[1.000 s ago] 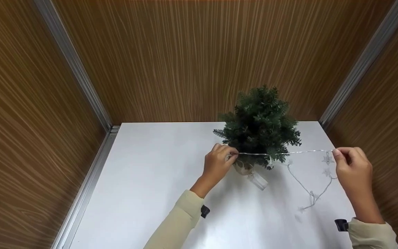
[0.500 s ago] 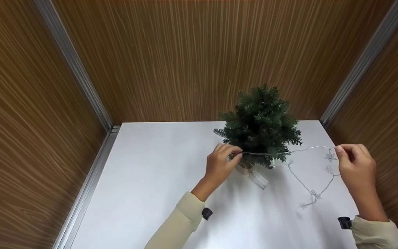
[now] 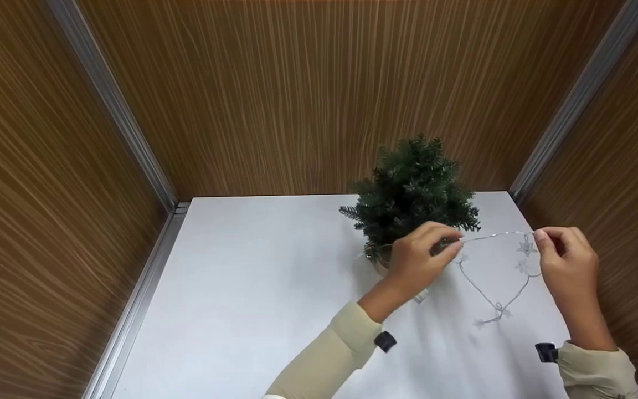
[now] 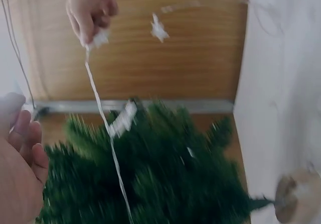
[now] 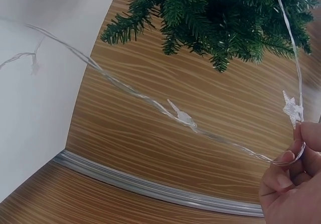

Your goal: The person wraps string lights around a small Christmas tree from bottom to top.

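A string of star-shaped fairy lights point(image 5: 138, 94) loops from my right hand point(image 3: 569, 269), whose thumb and fingers pinch its clear wire. One star point(image 5: 291, 108) hangs right beside the pinch. My left hand point(image 3: 424, 252) hovers in front of the small artificial Christmas tree point(image 3: 416, 183), thumb and fingers parted. In the left wrist view the wire passes to the right of the left hand point(image 4: 20, 169), apart from its fingers. The tree's base point(image 4: 286, 199) stands on the table, partly hidden in the head view. Part of a clear box point(image 3: 421, 296) shows below the left hand.
The white tabletop point(image 3: 252, 266) is enclosed by wood-grain panels point(image 3: 297, 100) at the back and both sides. Metal rails point(image 3: 114, 105) run along the corners. A lower loop of lights point(image 3: 499, 310) dangles left of the right forearm.
My left hand has let go of the wire near the tree's left side and moved right, across the tree's lower front, towards the right hand. The right hand keeps its pinch, nearly still.
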{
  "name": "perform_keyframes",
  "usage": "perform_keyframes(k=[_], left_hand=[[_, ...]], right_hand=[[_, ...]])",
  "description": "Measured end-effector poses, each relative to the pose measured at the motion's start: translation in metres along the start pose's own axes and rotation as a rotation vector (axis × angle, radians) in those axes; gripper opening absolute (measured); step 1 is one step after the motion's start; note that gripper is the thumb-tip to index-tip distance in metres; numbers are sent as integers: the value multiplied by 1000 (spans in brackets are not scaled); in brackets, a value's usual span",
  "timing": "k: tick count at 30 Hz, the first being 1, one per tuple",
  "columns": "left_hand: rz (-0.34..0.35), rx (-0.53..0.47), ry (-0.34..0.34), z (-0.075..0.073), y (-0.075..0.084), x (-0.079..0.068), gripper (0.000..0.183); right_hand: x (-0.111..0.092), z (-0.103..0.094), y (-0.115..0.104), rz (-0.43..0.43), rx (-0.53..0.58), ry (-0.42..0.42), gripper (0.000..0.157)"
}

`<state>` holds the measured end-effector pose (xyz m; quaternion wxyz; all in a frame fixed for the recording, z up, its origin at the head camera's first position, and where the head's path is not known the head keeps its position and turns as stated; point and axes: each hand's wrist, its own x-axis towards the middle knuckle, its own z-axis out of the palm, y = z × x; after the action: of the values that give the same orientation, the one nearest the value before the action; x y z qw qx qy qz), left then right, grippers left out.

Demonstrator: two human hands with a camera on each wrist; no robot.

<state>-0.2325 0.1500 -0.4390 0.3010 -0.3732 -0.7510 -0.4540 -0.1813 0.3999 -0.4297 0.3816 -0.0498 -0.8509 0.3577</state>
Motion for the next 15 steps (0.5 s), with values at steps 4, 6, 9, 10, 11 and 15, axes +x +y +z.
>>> perform_keyframes(k=[4,6,9,10,11,15], left_hand=[[-42,-94,-66,14,20,9,16],[-77,-151,-101,21,28,14,18],[-123,-213,-143,33,38,21,20],[-138,-231,-157,38,41,24,20],[-154,-246,-172,43,43,26,21],[-224,-295,-231,62,51,34,24]], right_hand=[[-2,2,-1,-1,16,2,14],[-3,3,-2,-4,22,-11,14],[-5,3,-3,-13,27,-28,15],[-5,3,-3,-18,28,-28,15],[-5,2,-3,-24,31,-25,15],[-4,-2,-4,-57,32,-3,13]])
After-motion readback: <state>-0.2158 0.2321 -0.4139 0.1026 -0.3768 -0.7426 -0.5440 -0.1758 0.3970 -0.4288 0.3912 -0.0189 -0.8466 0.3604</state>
